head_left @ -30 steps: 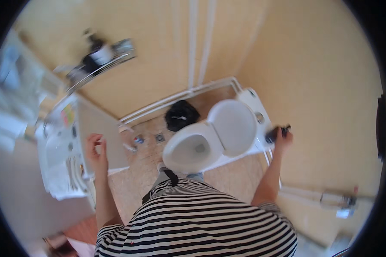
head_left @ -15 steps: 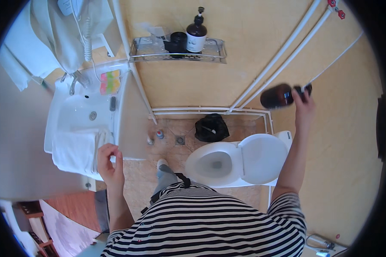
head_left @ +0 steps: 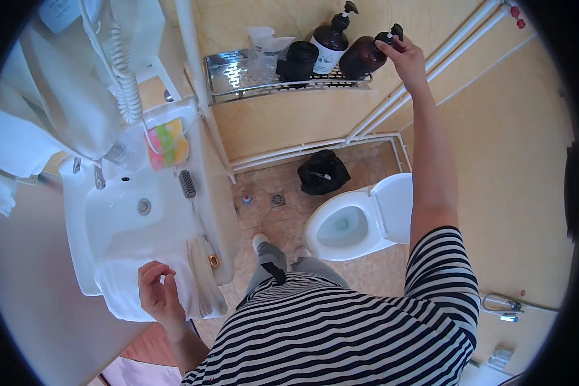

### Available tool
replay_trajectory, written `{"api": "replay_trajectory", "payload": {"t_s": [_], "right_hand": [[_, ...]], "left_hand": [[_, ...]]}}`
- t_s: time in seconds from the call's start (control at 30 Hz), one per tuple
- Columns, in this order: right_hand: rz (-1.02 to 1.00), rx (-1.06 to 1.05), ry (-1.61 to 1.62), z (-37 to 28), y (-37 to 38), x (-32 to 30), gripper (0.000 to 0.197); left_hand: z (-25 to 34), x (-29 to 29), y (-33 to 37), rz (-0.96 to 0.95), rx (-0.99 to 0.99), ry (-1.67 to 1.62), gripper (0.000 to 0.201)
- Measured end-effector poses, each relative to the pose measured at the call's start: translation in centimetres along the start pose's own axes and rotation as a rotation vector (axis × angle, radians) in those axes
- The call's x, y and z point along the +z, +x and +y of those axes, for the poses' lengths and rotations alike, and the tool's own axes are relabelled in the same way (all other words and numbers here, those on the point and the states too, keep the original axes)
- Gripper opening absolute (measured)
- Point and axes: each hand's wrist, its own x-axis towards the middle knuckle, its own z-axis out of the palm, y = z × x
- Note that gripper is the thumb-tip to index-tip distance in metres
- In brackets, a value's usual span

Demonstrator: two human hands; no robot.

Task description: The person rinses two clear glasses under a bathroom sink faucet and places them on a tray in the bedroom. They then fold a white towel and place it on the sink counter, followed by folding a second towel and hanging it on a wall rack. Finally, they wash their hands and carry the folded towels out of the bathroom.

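Observation:
My right hand (head_left: 405, 61) is closed round the black pump top of a dark brown pump bottle (head_left: 363, 58). The bottle leans a little, its base at the right end of the metal wall shelf (head_left: 238, 95). Right beside it stands another brown pump bottle (head_left: 329, 56) with a white label. Left of that are a black jar-like container (head_left: 300, 61) and a clear-and-white pouch (head_left: 264, 55). My left hand (head_left: 159, 296) hovers over the white towel (head_left: 132, 283) on the sink's front edge. Its fingers are loosely bent, thumb apart, and nothing shows in them.
The white sink (head_left: 77, 231) is at left, with a hairbrush (head_left: 187, 185) and a coloured sponge-like pad (head_left: 167, 145) on its edge. A coiled hose-like cord (head_left: 127, 90) hangs above. The toilet (head_left: 341, 225) stands open at right, near a black-bagged bin (head_left: 321, 172). White pipes (head_left: 453, 55) cross the wall.
My right hand has carried the brown pump bottle from the right-hand wall, up and leftward, to the shelf. My view has shifted; my left hand appears lower, still over the towel.

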Motion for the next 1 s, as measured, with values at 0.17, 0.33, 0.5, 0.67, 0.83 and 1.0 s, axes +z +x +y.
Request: {"api": "replay_trajectory", "payload": {"t_s": [0.17, 0.33, 0.5, 0.67, 0.83, 1.0], "right_hand": [[-0.075, 0.005, 0.002, 2.1, 2.4, 0.7, 0.032], [-0.164, -0.004, -0.132, 3.9, 4.7, 0.2, 0.032], [-0.211, 0.114, -0.162, 3.4, 3.9, -0.2, 0.027], [0.067, -0.042, -0.107, 4.3, -1.1, 0.0, 0.033], [0.363, 0.140, -0.004, 3.5, -13.9, 3.1, 0.030], [0.091, 0.437, 0.263, 1.2, -26.7, 9.8, 0.020]], "left_hand": [[-0.8, -0.5, 0.3, 0.031, -0.044, -0.024, 0.017], [0.6, 0.5, 1.9, -0.015, -0.069, -0.043, 0.023], [2.0, 1.2, 1.8, -0.038, -0.010, 0.012, 0.023], [1.7, 1.9, 1.5, -0.078, -0.073, 0.108, 0.023], [-3.2, -0.6, 8.1, -0.120, -0.259, 0.146, 0.030], [-12.5, -1.7, 17.9, 0.044, -0.722, 0.028, 0.061]]}}
